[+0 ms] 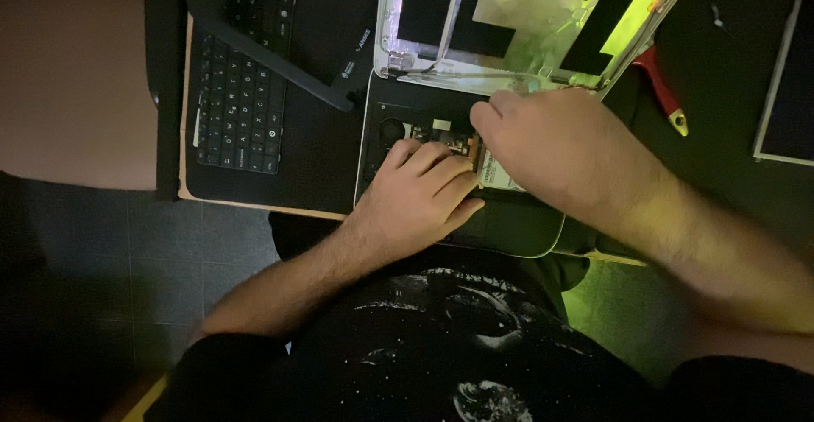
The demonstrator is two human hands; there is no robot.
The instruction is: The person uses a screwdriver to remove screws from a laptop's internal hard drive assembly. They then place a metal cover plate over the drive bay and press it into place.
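Two hands of yours lie on the opened laptop base (509, 227), which sits at the near edge of the desk, right in front of your body. Your left hand (420, 197) rests palm down on the base's left half, fingers loosely spread and laid flat, the fingertips just reaching the exposed circuit board (449, 140) in the middle of the shell. It grips nothing that you can see.

Your right hand (560, 146) comes in from the right and covers the base's right half, knuckles up, the fingers curled down toward the board. Whether they pinch a part there cannot be told, since the back of the hand hides the tips. The two hands nearly touch over the board.

Just beyond your right hand, the laptop's stripped lid (526, 23) lies open with its silver inner side showing. A red-handled tool (661, 87) lies to the right of the lid, well clear of both hands. To the left of the base, a loose black keyboard (242, 104) rests on the desk, with a dark bezel strip (280, 53) laid across it.
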